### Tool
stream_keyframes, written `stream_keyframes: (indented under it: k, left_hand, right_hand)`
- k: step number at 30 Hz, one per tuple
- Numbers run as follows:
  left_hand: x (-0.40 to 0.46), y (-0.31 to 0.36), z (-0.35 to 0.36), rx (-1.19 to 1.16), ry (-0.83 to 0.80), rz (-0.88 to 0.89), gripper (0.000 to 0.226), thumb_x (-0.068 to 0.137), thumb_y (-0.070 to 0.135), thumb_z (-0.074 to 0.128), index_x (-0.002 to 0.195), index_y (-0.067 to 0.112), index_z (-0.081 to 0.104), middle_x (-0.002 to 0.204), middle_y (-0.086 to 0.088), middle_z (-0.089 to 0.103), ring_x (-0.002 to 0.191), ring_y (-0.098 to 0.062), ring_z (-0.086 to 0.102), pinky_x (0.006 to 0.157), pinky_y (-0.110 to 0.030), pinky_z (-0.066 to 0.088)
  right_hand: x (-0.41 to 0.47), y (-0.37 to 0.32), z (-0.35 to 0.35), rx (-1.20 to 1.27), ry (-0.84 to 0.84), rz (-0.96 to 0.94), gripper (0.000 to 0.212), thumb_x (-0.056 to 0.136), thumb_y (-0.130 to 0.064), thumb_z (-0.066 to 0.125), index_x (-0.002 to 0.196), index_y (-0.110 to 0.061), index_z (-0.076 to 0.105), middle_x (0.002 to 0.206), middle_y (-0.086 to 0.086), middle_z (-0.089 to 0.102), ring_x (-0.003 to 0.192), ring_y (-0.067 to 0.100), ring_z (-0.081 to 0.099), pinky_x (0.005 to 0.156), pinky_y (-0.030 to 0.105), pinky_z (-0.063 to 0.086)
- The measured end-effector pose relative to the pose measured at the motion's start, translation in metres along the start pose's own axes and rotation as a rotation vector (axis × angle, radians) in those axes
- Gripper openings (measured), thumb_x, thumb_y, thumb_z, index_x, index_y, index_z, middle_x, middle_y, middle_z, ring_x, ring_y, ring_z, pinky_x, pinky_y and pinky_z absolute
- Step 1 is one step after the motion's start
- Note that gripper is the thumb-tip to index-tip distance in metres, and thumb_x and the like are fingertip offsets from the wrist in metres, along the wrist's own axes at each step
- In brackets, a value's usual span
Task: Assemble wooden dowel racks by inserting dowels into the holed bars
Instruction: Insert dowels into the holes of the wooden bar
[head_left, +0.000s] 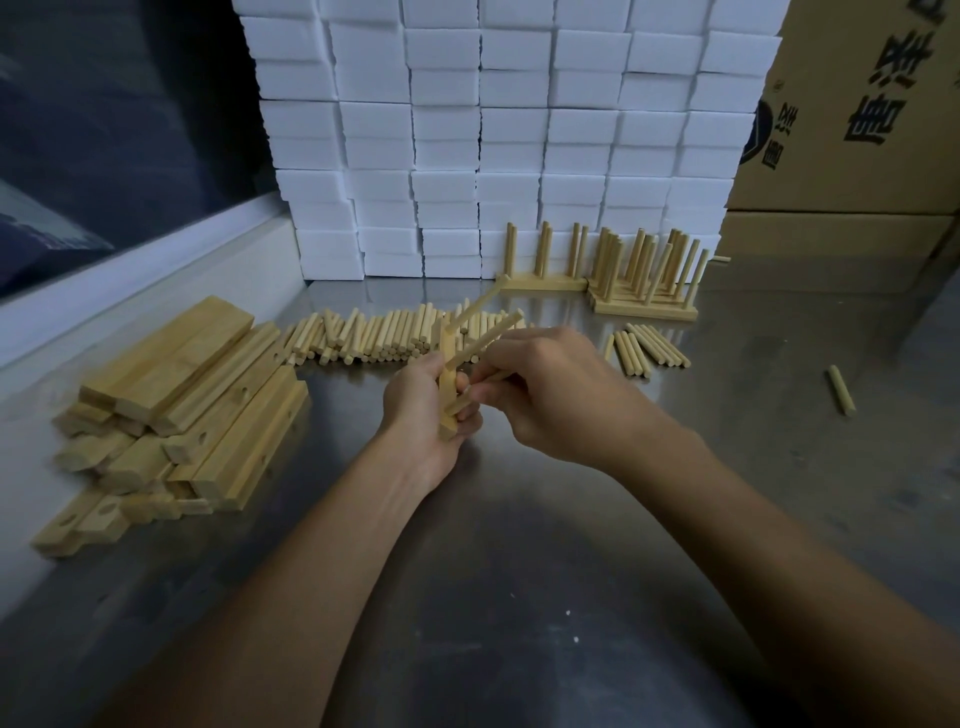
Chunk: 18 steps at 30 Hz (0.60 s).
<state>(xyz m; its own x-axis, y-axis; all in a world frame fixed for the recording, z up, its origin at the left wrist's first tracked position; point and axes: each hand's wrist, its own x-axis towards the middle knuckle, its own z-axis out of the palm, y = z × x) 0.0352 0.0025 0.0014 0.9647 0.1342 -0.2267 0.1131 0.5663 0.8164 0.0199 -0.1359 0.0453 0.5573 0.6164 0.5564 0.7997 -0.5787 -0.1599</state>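
My left hand (423, 410) grips a holed wooden bar (447, 374) held upright above the steel table. Two dowels (485, 332) stick out of the bar's upper part, pointing up and to the right. My right hand (550, 395) pinches a third dowel (470, 397) whose end sits at the bar's lower part. A long row of loose dowels (374, 338) lies behind my hands. To the left is a pile of holed bars (176, 405).
Finished racks (623, 275) stand at the back right against a wall of white foam blocks (493, 130). A small bunch of dowels (644, 348) and a single dowel (841, 389) lie to the right. Cardboard boxes (857, 130) stand at far right.
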Motion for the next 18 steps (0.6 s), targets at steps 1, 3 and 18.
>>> stream_keyframes:
  k: [1, 3, 18]
  left_hand:
    - [0.0, 0.0, 0.0, -0.002, 0.004, -0.001, 0.023, 0.105, 0.023, 0.039, 0.112, 0.006, 0.052, 0.06, -0.002, 0.041, 0.039, -0.012, 0.034, 0.037, -0.023, 0.027]
    - [0.0, 0.0, 0.001, 0.002, 0.012, 0.006, 0.023, 0.105, 0.023, 0.038, 0.109, 0.006, 0.054, 0.056, -0.001, 0.04, 0.04, -0.012, 0.034, 0.036, -0.022, 0.027]
    - [-0.004, 0.004, 0.012, 0.037, -0.061, -0.09, 0.035, 0.104, 0.015, 0.035, 0.074, 0.011, 0.053, 0.047, 0.001, 0.04, 0.038, -0.011, 0.031, 0.033, -0.023, 0.027]
  right_hand:
    - [0.0, 0.0, 0.0, -0.003, -0.004, 0.005, 0.01, 0.089, -0.013, 0.067, 0.086, -0.006, 0.074, 0.08, 0.003, 0.071, 0.071, 0.018, 0.061, 0.066, 0.031, 0.049]
    - [0.001, -0.001, 0.001, -0.002, -0.013, 0.022, 0.012, 0.089, -0.016, 0.067, 0.085, -0.007, 0.074, 0.072, 0.0, 0.069, 0.06, 0.013, 0.053, 0.061, 0.026, 0.045]
    - [0.006, -0.004, -0.014, -0.457, -0.19, -0.118, 0.029, 0.103, -0.031, 0.04, 0.107, -0.016, 0.064, 0.092, -0.003, 0.056, 0.092, 0.024, 0.06, 0.059, 0.034, 0.043]
